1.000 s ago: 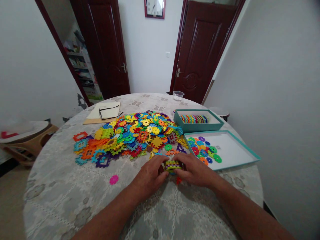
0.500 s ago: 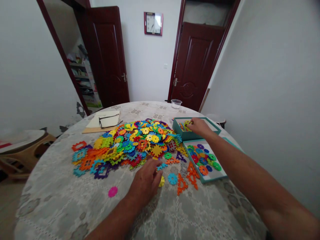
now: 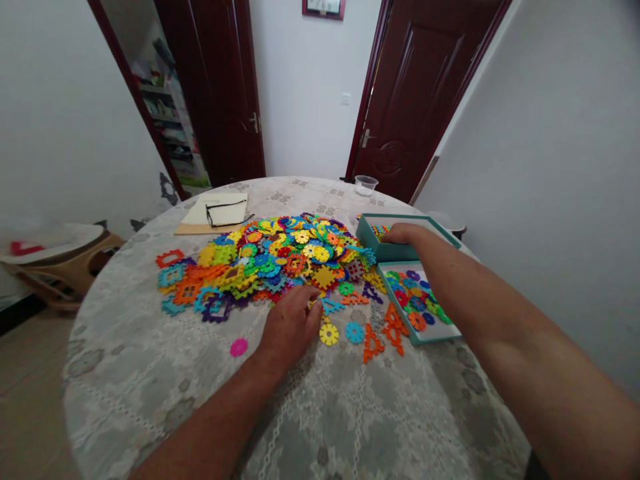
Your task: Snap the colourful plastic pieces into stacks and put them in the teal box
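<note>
A wide pile of bright plastic interlocking pieces point(image 3: 280, 257) covers the middle of the round table point(image 3: 150, 373). My left hand point(image 3: 290, 327) lies on the cloth at the pile's near edge with its fingers stretched forward, touching loose pieces. A yellow round piece point(image 3: 329, 334) sits just right of it. My right hand point(image 3: 405, 233) reaches into a teal box point(image 3: 385, 252) that holds a row of stacked pieces point(image 3: 379, 230). Its fingers dip behind the box wall. A second teal tray point(image 3: 425, 335) nearer to me holds several round pieces.
A blue round piece point(image 3: 355, 332), orange triangle frames point(image 3: 373, 345) and a pink disc point(image 3: 239, 347) lie loose near the front. A notebook with glasses point(image 3: 213, 213) and a clear cup point(image 3: 366, 184) sit at the far side. A low stool point(image 3: 50, 260) stands left of the table.
A second ago both hands held a small stack of pieces together near the front. My right hand carried it to the teal box and has sunk deeper in; my left hand stayed at the pile.
</note>
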The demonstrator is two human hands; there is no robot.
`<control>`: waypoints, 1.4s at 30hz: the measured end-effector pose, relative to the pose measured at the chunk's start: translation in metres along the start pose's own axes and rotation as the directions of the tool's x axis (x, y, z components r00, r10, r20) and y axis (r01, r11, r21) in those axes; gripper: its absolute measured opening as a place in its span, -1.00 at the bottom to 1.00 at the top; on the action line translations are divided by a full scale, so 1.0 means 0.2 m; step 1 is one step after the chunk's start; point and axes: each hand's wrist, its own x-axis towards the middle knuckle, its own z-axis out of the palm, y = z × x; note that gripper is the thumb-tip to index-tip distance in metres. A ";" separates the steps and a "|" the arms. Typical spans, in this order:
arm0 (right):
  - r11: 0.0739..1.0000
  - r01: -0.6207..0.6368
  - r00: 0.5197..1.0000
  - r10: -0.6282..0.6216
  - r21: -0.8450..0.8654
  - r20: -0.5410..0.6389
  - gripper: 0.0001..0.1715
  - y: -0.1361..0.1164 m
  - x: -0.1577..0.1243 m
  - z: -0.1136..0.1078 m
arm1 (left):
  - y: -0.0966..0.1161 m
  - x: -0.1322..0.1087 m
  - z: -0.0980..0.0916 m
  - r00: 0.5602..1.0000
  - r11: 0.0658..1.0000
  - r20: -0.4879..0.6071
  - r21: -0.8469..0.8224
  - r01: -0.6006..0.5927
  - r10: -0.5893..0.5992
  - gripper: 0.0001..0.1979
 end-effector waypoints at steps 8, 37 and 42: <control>1.000 -0.024 0.998 0.024 -0.005 0.060 -0.40 0.03 0.05 0.01 | -0.02 0.02 -0.01 1.000 1.000 0.030 0.031 -0.001 0.000 -0.83; 0.946 0.321 0.924 -0.300 0.051 -0.239 -0.69 -0.21 -1.31 0.64 | 0.08 -0.04 -0.03 0.871 0.922 0.390 0.119 -0.368 0.298 -0.65; 0.840 0.497 0.854 -0.430 0.217 -0.292 -0.72 -0.26 -1.29 0.68 | 0.08 -0.04 -0.03 0.860 0.918 0.426 0.141 -0.370 0.281 -0.61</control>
